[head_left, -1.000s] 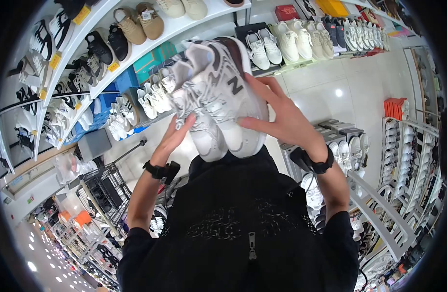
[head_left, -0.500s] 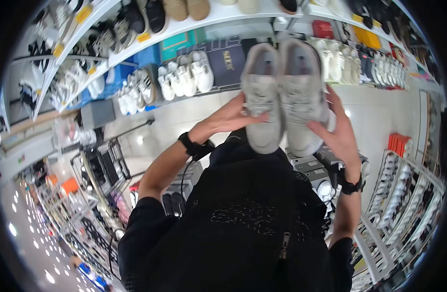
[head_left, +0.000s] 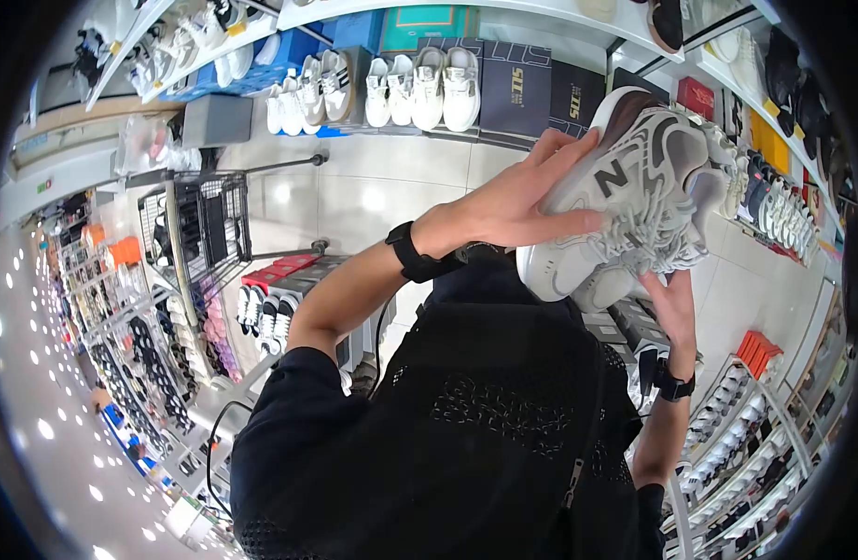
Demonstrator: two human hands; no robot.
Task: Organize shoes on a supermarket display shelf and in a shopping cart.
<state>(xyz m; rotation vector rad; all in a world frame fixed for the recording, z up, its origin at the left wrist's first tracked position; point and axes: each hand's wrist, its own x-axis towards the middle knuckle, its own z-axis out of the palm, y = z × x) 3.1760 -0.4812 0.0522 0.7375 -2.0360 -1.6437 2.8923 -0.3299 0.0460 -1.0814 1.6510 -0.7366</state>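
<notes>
A pair of pale grey-white sneakers is up in front of me, tilted on its side. The nearer sneaker (head_left: 578,201) shows its outer side, with a dark letter N, grey lines and white laces. Behind it, the other sneaker (head_left: 604,287) shows only in part. My left hand (head_left: 531,194) grips the nearer sneaker, thumb across the side and fingers by the heel edge. At the lower right, my right hand (head_left: 673,303) holds the pair from the laced side. Some of its fingers are hidden behind the shoes.
White sneakers (head_left: 429,89) and dark shoe boxes (head_left: 516,89) line the low display ahead, with shelves of shoes above. A black wire cart (head_left: 205,219) stands to the left. Stacked shoe boxes (head_left: 298,271) are below it. Shoe racks (head_left: 755,420) rise on the right.
The sneakers, earlier side by side with their tops facing me, have turned to show one side. They have moved to the right in view, both hands still on them.
</notes>
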